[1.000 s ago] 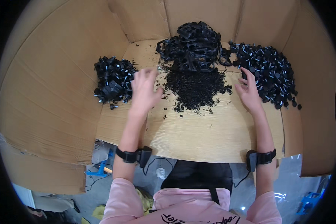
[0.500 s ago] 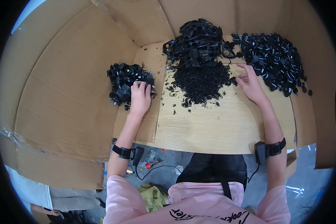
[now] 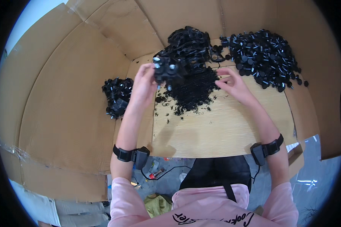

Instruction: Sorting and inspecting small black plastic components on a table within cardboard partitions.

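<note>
My left hand (image 3: 142, 87) is raised and closed on a black part with silver studs (image 3: 169, 75), held above the left side of a heap of tiny black curled pieces (image 3: 193, 94). At that heap's right edge is my right hand (image 3: 233, 85), its thumb and fingers apart and nothing seen between them. To the left of my left hand lies a pile of similar black parts (image 3: 116, 99) with silver metal ends. Behind the heap rises a tangle of black looped strips (image 3: 189, 45), partly covered by the held part.
Several black round-headed screws (image 3: 259, 56) are heaped at the back right. Tall cardboard walls (image 3: 68, 98) enclose the left and back of the wooden board (image 3: 208, 132). Stray black bits lie on the board near the heap. A person's pale trousers (image 3: 79, 213) show at lower left.
My left hand has lifted a black studded part off the left pile and carried it up and to the right. My right hand has shifted slightly left. The view has moved a little.
</note>
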Action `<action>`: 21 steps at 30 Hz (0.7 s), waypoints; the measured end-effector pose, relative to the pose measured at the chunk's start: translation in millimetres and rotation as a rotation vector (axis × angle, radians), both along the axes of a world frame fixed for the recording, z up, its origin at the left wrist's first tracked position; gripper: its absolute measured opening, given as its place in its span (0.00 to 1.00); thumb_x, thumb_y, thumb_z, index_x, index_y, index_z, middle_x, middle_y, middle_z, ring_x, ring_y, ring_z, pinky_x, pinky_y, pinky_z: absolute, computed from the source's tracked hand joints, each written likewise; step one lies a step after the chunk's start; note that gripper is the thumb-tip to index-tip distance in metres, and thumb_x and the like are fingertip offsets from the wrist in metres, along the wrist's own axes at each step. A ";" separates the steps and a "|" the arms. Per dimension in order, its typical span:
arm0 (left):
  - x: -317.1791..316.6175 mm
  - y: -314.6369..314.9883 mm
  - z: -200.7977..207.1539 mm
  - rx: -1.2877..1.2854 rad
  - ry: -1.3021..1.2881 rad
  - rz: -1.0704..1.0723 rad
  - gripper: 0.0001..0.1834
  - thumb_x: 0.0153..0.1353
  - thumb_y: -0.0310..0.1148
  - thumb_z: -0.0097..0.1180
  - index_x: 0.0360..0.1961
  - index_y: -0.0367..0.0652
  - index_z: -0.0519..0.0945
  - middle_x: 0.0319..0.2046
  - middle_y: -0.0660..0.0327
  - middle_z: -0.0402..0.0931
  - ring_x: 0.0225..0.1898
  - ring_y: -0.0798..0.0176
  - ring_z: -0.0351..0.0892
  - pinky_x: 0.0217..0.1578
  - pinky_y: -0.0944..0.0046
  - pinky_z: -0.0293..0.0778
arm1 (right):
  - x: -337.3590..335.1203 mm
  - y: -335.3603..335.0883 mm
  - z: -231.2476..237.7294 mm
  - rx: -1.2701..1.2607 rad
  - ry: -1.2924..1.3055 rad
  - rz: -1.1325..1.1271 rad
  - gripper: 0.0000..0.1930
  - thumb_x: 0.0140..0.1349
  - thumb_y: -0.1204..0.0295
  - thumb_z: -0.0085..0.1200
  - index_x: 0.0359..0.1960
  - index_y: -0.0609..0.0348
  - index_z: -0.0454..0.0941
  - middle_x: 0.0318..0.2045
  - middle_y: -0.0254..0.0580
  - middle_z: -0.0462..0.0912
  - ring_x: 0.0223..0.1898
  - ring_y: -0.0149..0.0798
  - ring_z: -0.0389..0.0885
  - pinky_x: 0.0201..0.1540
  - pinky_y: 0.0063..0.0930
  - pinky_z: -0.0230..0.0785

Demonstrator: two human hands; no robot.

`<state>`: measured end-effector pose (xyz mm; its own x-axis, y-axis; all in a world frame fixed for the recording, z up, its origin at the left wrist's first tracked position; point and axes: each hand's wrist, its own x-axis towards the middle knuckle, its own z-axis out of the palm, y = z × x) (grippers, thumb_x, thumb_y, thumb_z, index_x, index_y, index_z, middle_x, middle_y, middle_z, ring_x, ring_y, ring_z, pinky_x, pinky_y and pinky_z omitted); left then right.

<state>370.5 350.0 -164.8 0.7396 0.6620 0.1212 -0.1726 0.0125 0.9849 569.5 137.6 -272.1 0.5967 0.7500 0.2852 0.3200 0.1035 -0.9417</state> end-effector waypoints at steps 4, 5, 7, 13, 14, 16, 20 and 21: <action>24.4 -31.8 -32.9 -0.012 0.073 -0.115 0.06 0.70 0.36 0.47 0.39 0.46 0.70 0.37 0.66 0.74 0.38 0.70 0.75 0.36 0.65 0.75 | -29.3 4.4 13.6 0.202 0.251 0.262 0.28 0.59 0.71 0.61 0.61 0.53 0.65 0.52 0.44 0.70 0.45 0.32 0.77 0.45 0.25 0.74; 26.2 -35.4 -46.8 -0.004 0.102 -0.120 0.06 0.70 0.37 0.47 0.39 0.47 0.70 0.37 0.67 0.73 0.38 0.71 0.74 0.35 0.65 0.74 | -36.2 9.2 12.3 0.234 0.278 0.311 0.31 0.58 0.72 0.62 0.62 0.54 0.63 0.52 0.45 0.70 0.46 0.32 0.77 0.45 0.24 0.74; 33.2 -48.0 -63.1 0.095 0.132 -0.225 0.05 0.70 0.36 0.48 0.37 0.48 0.69 0.36 0.70 0.72 0.38 0.77 0.73 0.36 0.69 0.75 | -36.1 11.7 2.4 0.217 0.273 0.301 0.30 0.57 0.75 0.62 0.61 0.55 0.63 0.52 0.45 0.68 0.47 0.33 0.77 0.46 0.25 0.74; 28.8 -37.8 -75.5 1.294 0.037 0.031 0.06 0.66 0.27 0.51 0.40 0.41 0.68 0.53 0.57 0.68 0.51 0.63 0.71 0.49 0.62 0.70 | -33.4 8.9 -7.6 0.156 0.242 0.306 0.33 0.53 0.79 0.63 0.60 0.51 0.62 0.53 0.44 0.64 0.47 0.35 0.77 0.49 0.27 0.75; 28.6 -37.1 -76.3 0.890 0.020 -0.152 0.05 0.64 0.25 0.51 0.39 0.40 0.69 0.57 0.54 0.66 0.58 0.58 0.67 0.56 0.60 0.66 | -31.5 9.8 -12.1 0.183 0.263 0.351 0.36 0.53 0.81 0.61 0.63 0.47 0.59 0.54 0.45 0.63 0.48 0.36 0.77 0.47 0.27 0.75; 31.0 -34.7 -85.3 0.490 -0.145 -0.333 0.06 0.68 0.22 0.43 0.44 0.42 0.66 0.51 0.52 0.71 0.54 0.58 0.73 0.53 0.61 0.70 | -31.3 7.5 -7.3 0.152 0.328 0.315 0.37 0.52 0.82 0.59 0.64 0.47 0.57 0.53 0.44 0.63 0.47 0.36 0.77 0.46 0.27 0.74; 28.8 -17.8 -101.0 0.195 -0.221 -0.310 0.11 0.68 0.23 0.44 0.49 0.45 0.62 0.44 0.54 0.76 0.44 0.57 0.80 0.46 0.60 0.76 | -33.9 6.9 -6.5 0.035 0.204 0.228 0.39 0.50 0.83 0.57 0.66 0.47 0.58 0.54 0.44 0.61 0.43 0.34 0.77 0.42 0.25 0.72; 31.0 -16.2 -101.6 0.083 -0.245 -0.260 0.12 0.67 0.23 0.45 0.49 0.46 0.62 0.44 0.54 0.76 0.44 0.58 0.79 0.44 0.60 0.76 | -32.4 7.2 -7.8 -0.052 0.003 0.211 0.39 0.50 0.81 0.58 0.65 0.48 0.59 0.55 0.44 0.61 0.41 0.34 0.77 0.42 0.25 0.72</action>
<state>401.5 333.7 -266.4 0.8242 0.4360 0.3613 -0.4054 0.0089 0.9141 537.1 144.8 -280.0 0.4256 0.8721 0.2416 0.2940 0.1193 -0.9483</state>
